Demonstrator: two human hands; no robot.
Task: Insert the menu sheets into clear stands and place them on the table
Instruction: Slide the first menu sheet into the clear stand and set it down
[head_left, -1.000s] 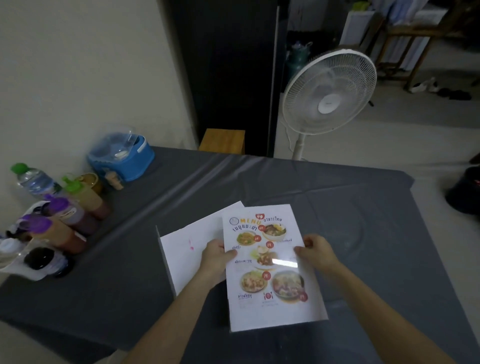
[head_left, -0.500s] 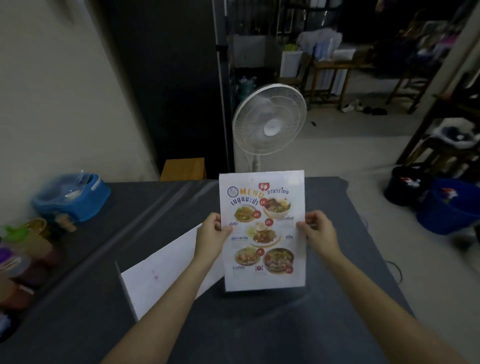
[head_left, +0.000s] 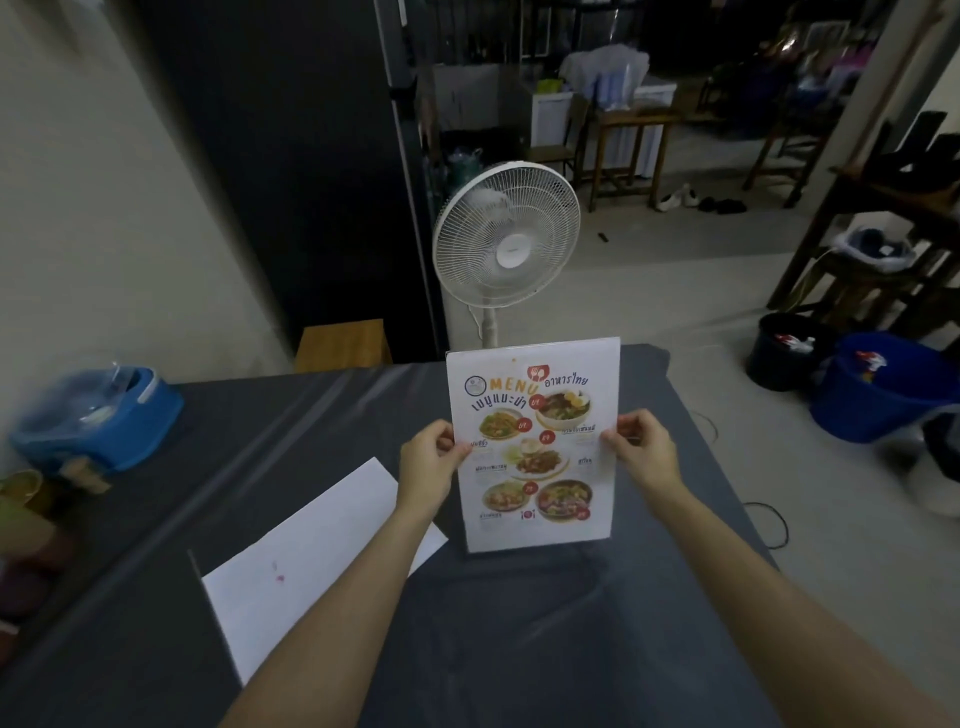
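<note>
A clear menu stand (head_left: 535, 452) with a colourful food menu sheet inside stands upright on the grey table (head_left: 519, 649), facing me. My left hand (head_left: 428, 465) pinches its left edge at mid-height. Gripping the right edge at the same height is my right hand (head_left: 644, 452). The stand's bottom edge meets the tablecloth. A second white sheet (head_left: 306, 561) lies flat on the table to the left, under my left forearm, with a small pink mark on it.
A blue lidded container (head_left: 98, 421) and blurred sauce bottles (head_left: 26, 525) sit at the table's left side. A white pedestal fan (head_left: 506, 234) and a wooden stool (head_left: 343, 343) stand beyond the far edge. Buckets (head_left: 878, 395) are on the floor at right.
The menu stand went from lying tilted in my hands to upright on the table, farther from me. My view lifted and shifted right. Both hands kept their grip on its side edges.
</note>
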